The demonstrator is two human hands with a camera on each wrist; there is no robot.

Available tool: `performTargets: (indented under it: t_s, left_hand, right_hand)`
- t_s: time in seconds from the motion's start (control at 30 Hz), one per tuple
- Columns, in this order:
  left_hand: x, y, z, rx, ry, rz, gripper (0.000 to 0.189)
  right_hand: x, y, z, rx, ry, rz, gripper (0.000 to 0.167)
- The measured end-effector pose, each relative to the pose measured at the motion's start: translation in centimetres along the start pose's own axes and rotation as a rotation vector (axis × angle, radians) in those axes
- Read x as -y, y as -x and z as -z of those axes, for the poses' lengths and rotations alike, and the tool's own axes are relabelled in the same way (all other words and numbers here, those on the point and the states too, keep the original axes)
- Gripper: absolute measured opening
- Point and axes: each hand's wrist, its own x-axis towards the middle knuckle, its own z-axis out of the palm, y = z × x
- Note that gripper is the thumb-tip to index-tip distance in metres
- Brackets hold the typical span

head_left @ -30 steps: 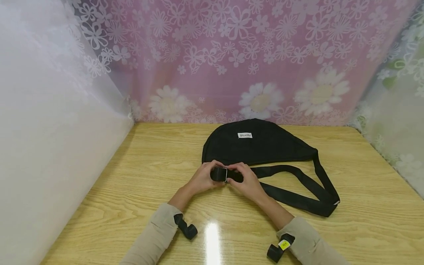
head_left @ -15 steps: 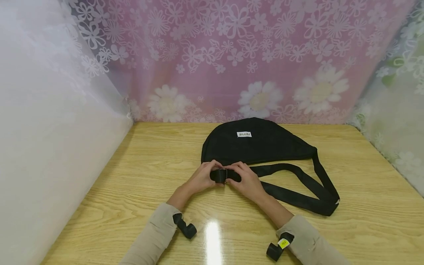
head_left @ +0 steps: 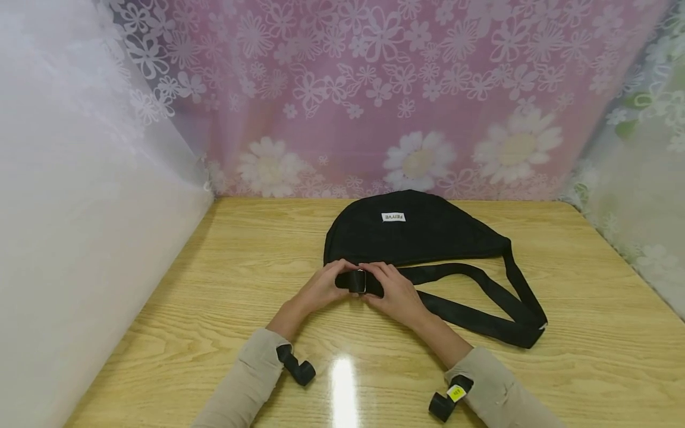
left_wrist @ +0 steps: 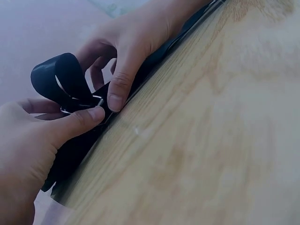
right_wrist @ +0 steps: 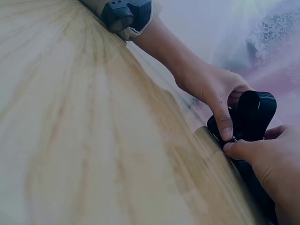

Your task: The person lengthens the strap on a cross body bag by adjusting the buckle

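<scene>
A black half-moon waist bag [head_left: 423,235] with a white label lies at the back of the table, its long black strap [head_left: 476,318] trailing to the right. In front of the bag, both hands meet at a metal-framed strap buckle [head_left: 362,282]. My left hand [head_left: 321,288] pinches the strap at the buckle's left side, thumb in front. My right hand [head_left: 397,297] pinches the strap at its right side, thumbtip close to the other thumb. Between the hands a strap loop [left_wrist: 54,77] stands up from the buckle in the left wrist view. The fingers partly hide the buckle.
The wood-grain table [head_left: 241,238] is bounded by a pink floral curtain [head_left: 332,131] behind and a white sheet [head_left: 96,196] on the left. A black wrist-worn camera [head_left: 302,371] hangs at the left sleeve, another wrist-worn camera [head_left: 444,404] at the right.
The strap loop at the buckle has changed shape slightly, and the two hands have drawn a little closer together and shifted slightly left. The bag stays where it was.
</scene>
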Motion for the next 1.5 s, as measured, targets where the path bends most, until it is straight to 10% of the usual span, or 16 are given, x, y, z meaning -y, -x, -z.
performTargets:
  t_s: [0.6, 0.97, 1.5]
  left_hand:
    - [0.2, 0.0, -0.2, -0.017, 0.014, -0.059, 0.042]
    - [0.5, 0.4, 0.6, 0.016, 0.140, 0.116, 0.026]
    - [0.9, 0.3, 0.6, -0.104, 0.250, 0.131, 0.013]
  right_hand:
    - [-0.7, -0.4, -0.4, -0.043, 0.046, 0.086, 0.052]
    - [-0.7, -0.4, -0.1, -0.024, -0.052, 0.006, 0.051]
    - [-1.3, -0.2, 0.4, -0.063, -0.151, 0.157, 0.053]
